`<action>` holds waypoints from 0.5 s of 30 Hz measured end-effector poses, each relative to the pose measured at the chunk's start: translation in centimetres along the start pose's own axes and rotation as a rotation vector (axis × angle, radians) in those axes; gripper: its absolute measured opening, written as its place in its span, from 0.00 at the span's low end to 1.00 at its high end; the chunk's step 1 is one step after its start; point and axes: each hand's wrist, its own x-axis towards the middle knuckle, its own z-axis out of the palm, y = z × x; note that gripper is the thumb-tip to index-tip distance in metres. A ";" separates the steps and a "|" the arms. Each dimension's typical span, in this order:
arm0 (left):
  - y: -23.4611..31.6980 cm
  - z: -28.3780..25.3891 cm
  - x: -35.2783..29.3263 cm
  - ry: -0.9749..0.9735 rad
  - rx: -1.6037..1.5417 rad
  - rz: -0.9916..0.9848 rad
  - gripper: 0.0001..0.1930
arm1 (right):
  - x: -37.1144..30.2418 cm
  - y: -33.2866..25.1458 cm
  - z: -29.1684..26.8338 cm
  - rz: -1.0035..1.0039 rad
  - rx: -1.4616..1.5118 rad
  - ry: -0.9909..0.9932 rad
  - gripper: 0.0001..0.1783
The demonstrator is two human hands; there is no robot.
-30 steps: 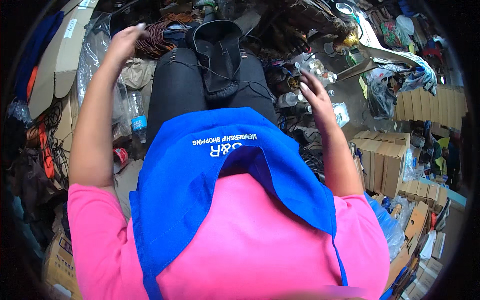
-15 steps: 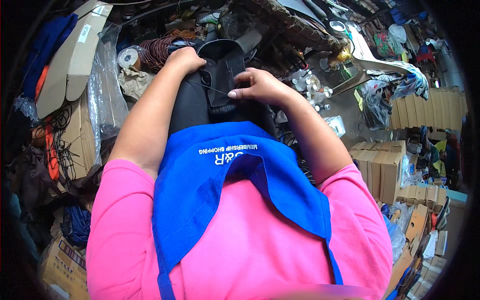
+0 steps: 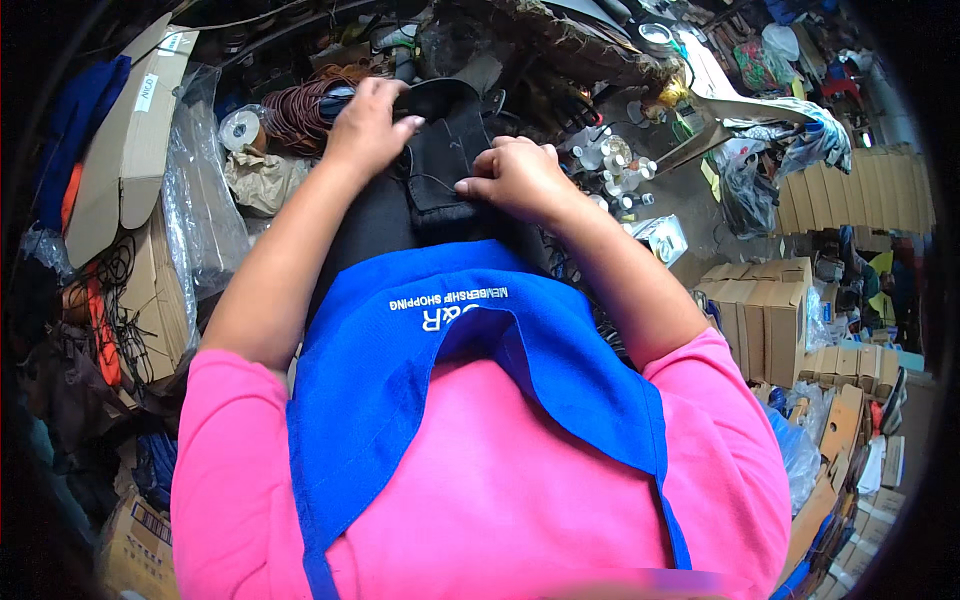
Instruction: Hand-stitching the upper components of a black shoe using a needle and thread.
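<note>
On my lap lies a black, boxy leather-like piece point(image 3: 438, 165), with a flat panel toward me and a curved rim at its far end. My left hand point(image 3: 370, 128) is raised at its left side, thumb and fingers apart, with nothing visible between them. At the right edge my right hand point(image 3: 515, 178) has its fingers curled and its thumb pointing left over the panel. From that thumb a thin dark thread point(image 3: 428, 183) loops slackly across the black surface. Whether a needle is present I cannot make out.
Beyond my left hand lie a coil of brown cord point(image 3: 300, 110) and a spool point(image 3: 240, 128), with crumpled paper point(image 3: 265, 182) nearer. Several small bottles point(image 3: 612, 165) stand to the right. Cardboard boxes point(image 3: 760, 315) are stacked farther right, and a cardboard sheet point(image 3: 130, 150) leans at left.
My left hand has opened and lifted off the black piece's left edge. The thread, stretched between both hands before, now hangs slack from the right hand, which has barely moved.
</note>
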 end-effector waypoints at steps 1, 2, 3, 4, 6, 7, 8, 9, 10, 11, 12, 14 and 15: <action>0.8 -0.2 -0.7 0.000 -0.086 0.102 0.19 | -0.5 -0.2 0.2 -0.055 -0.056 0.069 0.18; 2.2 -1.1 -1.6 -0.071 -0.174 0.127 0.16 | -1.0 -0.5 0.3 -0.085 -0.115 0.155 0.17; 3.4 -1.6 -2.2 -0.140 -0.264 0.151 0.14 | -1.4 -0.6 0.6 -0.087 -0.113 0.152 0.17; 4.1 -1.4 -2.3 -0.176 -0.339 0.214 0.12 | -1.8 -0.5 0.8 -0.115 -0.175 0.302 0.17; 4.8 -1.3 -2.3 -0.283 -0.434 0.305 0.10 | -2.4 -0.5 1.0 -0.148 -0.252 0.428 0.16; 4.7 -1.1 -2.1 -0.281 -0.432 0.299 0.10 | -2.4 -0.5 0.8 -0.153 -0.250 0.425 0.16; 4.7 -0.7 -1.9 -0.329 -0.428 0.319 0.09 | -2.5 -0.5 0.3 -0.139 -0.120 0.265 0.16; 4.6 -0.5 -1.7 -0.377 -0.424 0.340 0.08 | -2.6 -0.5 0.0 -0.123 0.008 0.105 0.16; 4.3 -0.5 -1.4 -0.440 -0.410 0.308 0.09 | -2.1 0.5 0.8 -0.149 0.275 0.040 0.16; 4.3 -0.4 -1.2 -0.443 -0.412 0.311 0.09 | -2.2 0.7 0.7 -0.145 0.274 0.041 0.16; 4.3 -0.3 -1.0 -0.508 -0.408 0.289 0.10 | -2.4 1.0 0.6 -0.130 0.328 -0.056 0.16; 4.2 0.0 -0.7 -0.614 -0.447 0.243 0.10 | -2.9 1.5 0.6 -0.167 0.346 -0.129 0.16; 4.2 0.1 -0.6 -0.614 -0.450 0.242 0.10 | -3.4 1.6 0.5 -0.165 0.345 -0.130 0.16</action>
